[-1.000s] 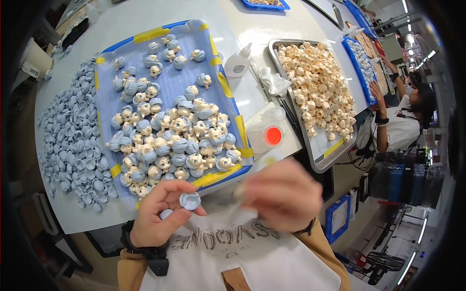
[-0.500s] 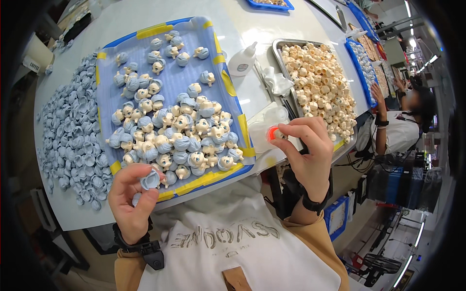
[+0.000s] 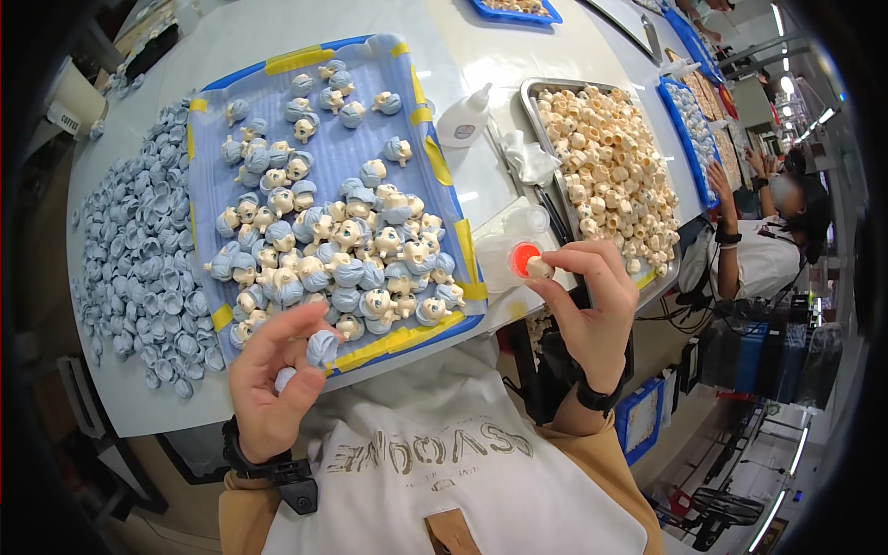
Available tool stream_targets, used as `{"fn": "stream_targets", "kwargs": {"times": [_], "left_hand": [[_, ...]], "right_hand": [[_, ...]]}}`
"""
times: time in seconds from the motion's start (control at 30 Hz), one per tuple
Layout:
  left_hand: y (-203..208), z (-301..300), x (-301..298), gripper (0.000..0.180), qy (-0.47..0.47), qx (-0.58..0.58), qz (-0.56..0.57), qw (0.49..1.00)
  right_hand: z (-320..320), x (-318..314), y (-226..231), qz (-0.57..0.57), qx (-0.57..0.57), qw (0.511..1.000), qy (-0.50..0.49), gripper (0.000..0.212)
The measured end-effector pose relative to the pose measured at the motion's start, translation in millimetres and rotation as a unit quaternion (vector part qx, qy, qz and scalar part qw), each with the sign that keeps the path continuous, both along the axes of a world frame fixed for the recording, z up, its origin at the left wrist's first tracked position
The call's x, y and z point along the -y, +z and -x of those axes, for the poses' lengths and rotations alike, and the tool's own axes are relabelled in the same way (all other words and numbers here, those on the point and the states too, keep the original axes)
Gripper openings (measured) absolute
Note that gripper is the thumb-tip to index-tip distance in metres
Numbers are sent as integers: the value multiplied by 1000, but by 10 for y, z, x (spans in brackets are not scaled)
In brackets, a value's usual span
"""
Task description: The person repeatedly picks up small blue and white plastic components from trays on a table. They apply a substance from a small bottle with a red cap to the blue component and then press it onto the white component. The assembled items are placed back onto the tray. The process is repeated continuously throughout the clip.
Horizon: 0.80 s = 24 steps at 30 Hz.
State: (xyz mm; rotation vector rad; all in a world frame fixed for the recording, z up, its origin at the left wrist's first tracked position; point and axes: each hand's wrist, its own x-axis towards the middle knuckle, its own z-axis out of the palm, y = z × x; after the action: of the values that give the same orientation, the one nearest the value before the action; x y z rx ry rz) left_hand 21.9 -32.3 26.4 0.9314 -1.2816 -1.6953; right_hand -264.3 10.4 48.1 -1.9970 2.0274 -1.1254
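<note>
My left hand [image 3: 270, 387] is closed around a light-blue doll hair piece [image 3: 322, 348] pinched at the fingertips, and a second blue piece [image 3: 285, 377] sits lower in the palm. Between thumb and fingers of my right hand [image 3: 592, 301] is a small cream doll face piece [image 3: 539, 267]. That piece is right beside a small translucent cup with a bright red-orange inside [image 3: 524, 256]; whether they touch I cannot tell. In front of me lies a blue tray [image 3: 208, 199], lined and edged with yellow tape, bearing many doll heads with blue hair [image 3: 351, 233].
A heap of loose blue hair pieces [image 3: 143, 250] spreads left of the tray. Rightward stand a white squeeze bottle [image 3: 462, 118], a crumpled white tissue [image 3: 529, 161] and a metal tray [image 3: 529, 88] full of cream face pieces. Another person [image 3: 754, 245] sits at the far right.
My left hand has moved right and slightly down, and its hair piece has turned from hollow side to rounded side. My right hand has drawn the face piece slightly away from the red cup.
</note>
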Motion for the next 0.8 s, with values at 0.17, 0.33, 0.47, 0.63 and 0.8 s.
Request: {"fn": "stream_targets", "kwargs": {"times": [0.17, 0.33, 0.47, 0.63, 0.8], "left_hand": [[-62, -7, 44, 37, -77, 14, 30, 996], [-29, 123, 70, 37, -118, -53, 22, 991], [56, 176, 69, 38, -142, -61, 17, 988], [55, 126, 52, 34, -155, -48, -5, 987], [156, 170, 60, 38, -174, -39, -89, 980]], "right_hand": [[-101, -82, 7, 69, 61, 996, -14, 32], [-482, -52, 108, 86, 221, 950, 202, 35], [-629, 11, 46, 99, 202, 941, 252, 39], [-743, 66, 2, 92, 155, 946, 270, 40], [-767, 68, 0, 76, 137, 949, 275, 36]]}}
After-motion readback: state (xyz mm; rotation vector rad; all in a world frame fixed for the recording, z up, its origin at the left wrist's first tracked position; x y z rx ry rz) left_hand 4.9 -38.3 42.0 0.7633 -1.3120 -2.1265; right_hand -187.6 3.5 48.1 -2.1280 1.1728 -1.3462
